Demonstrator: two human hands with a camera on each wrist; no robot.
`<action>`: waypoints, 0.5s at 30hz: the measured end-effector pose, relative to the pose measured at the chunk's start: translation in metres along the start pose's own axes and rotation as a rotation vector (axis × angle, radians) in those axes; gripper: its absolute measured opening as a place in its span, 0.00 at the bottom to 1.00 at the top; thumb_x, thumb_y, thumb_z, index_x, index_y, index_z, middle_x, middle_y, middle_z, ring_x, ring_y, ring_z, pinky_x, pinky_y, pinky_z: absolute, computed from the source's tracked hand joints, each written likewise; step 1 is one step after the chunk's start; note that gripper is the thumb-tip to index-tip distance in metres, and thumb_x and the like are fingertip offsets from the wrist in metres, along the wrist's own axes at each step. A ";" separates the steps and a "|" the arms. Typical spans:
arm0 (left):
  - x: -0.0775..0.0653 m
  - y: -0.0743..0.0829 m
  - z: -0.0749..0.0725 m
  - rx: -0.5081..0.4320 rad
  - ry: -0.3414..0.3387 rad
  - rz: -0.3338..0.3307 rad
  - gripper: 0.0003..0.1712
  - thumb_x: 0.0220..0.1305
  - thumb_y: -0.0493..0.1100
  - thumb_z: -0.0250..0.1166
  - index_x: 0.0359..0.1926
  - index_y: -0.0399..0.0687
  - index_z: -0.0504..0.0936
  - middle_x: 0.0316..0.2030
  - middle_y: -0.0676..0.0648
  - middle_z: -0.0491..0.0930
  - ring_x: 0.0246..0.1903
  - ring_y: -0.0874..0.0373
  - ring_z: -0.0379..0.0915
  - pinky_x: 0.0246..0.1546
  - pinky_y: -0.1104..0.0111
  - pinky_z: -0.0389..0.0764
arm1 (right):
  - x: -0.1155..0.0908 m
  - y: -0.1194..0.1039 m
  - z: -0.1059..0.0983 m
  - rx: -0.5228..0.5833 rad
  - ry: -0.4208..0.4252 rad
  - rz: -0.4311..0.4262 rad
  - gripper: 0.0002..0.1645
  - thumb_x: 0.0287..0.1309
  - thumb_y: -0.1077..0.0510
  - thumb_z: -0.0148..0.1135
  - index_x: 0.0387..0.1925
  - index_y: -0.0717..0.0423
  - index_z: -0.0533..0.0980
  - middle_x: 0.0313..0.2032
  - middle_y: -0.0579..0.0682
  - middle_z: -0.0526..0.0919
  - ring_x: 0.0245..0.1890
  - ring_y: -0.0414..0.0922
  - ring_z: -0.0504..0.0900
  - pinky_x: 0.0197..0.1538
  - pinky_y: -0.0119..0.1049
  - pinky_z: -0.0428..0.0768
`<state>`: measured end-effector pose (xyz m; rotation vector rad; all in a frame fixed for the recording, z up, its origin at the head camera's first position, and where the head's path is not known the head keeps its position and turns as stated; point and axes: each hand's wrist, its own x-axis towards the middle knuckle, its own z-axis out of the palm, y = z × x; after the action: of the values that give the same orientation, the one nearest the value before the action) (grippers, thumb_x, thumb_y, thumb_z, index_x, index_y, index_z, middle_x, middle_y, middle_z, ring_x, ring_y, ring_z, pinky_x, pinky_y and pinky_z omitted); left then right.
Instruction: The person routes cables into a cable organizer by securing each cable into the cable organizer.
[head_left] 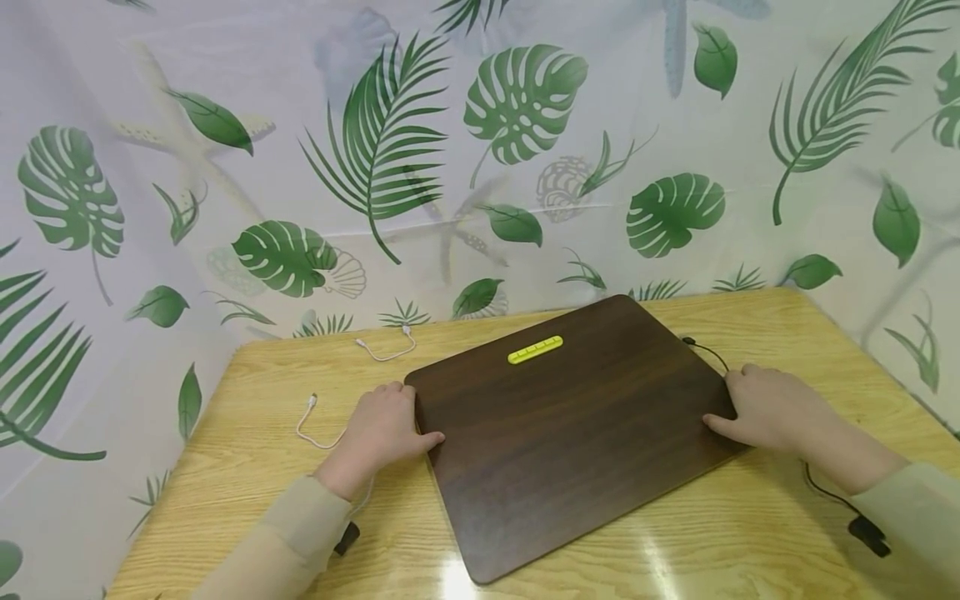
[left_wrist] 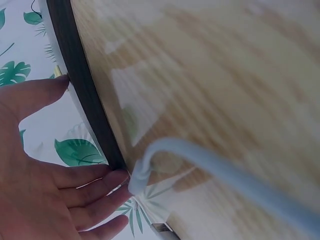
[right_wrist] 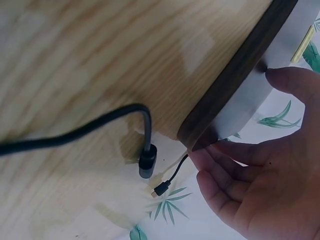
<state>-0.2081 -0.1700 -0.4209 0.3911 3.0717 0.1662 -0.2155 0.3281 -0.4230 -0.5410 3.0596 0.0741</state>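
Observation:
A dark brown wood-grain board (head_left: 577,433) lies at a slant across the table. My left hand (head_left: 386,429) grips its left edge, thumb on the top face and fingers along the side, as the left wrist view also shows. On the right edge, my right hand (head_left: 772,408) holds the board in the same way; in the right wrist view its fingers (right_wrist: 215,185) reach under the rounded corner. A yellow ruler-like strip (head_left: 535,350) rests on the board near its far edge. The board's underside is hidden in the head view.
White cables (head_left: 386,358) lie on the light wood table (head_left: 262,417) to the left and behind the board. At the right, a black cable (head_left: 708,348) passes near my right hand. A leaf-patterned cloth (head_left: 570,250) hangs along the table's back.

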 end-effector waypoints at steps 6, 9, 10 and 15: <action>0.001 0.002 -0.001 -0.004 0.005 -0.013 0.41 0.57 0.63 0.78 0.53 0.30 0.82 0.47 0.35 0.85 0.50 0.37 0.82 0.56 0.47 0.82 | -0.001 0.000 -0.002 -0.003 -0.008 0.011 0.39 0.61 0.40 0.71 0.43 0.79 0.77 0.34 0.66 0.81 0.32 0.61 0.84 0.36 0.57 0.84; 0.001 0.002 -0.002 -0.014 -0.003 -0.020 0.42 0.56 0.63 0.79 0.53 0.29 0.82 0.47 0.34 0.84 0.51 0.36 0.82 0.57 0.46 0.82 | -0.001 0.000 -0.002 -0.003 -0.009 0.013 0.39 0.62 0.40 0.70 0.42 0.79 0.77 0.35 0.67 0.81 0.32 0.62 0.84 0.37 0.57 0.84; 0.002 0.002 -0.002 -0.019 -0.009 -0.025 0.43 0.56 0.63 0.79 0.54 0.29 0.81 0.48 0.34 0.84 0.51 0.36 0.82 0.57 0.46 0.81 | -0.001 0.000 -0.002 -0.002 -0.009 0.013 0.39 0.62 0.41 0.70 0.42 0.79 0.77 0.35 0.67 0.81 0.32 0.62 0.84 0.37 0.57 0.84; 0.003 0.001 -0.002 -0.049 -0.036 -0.049 0.45 0.56 0.62 0.79 0.58 0.28 0.80 0.52 0.33 0.83 0.54 0.35 0.81 0.60 0.46 0.80 | -0.002 -0.001 -0.003 0.008 -0.001 0.015 0.39 0.62 0.41 0.70 0.42 0.79 0.77 0.35 0.67 0.81 0.32 0.63 0.84 0.38 0.58 0.84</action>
<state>-0.2109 -0.1690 -0.4184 0.3127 3.0317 0.2298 -0.2134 0.3273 -0.4205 -0.5175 3.0619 0.0625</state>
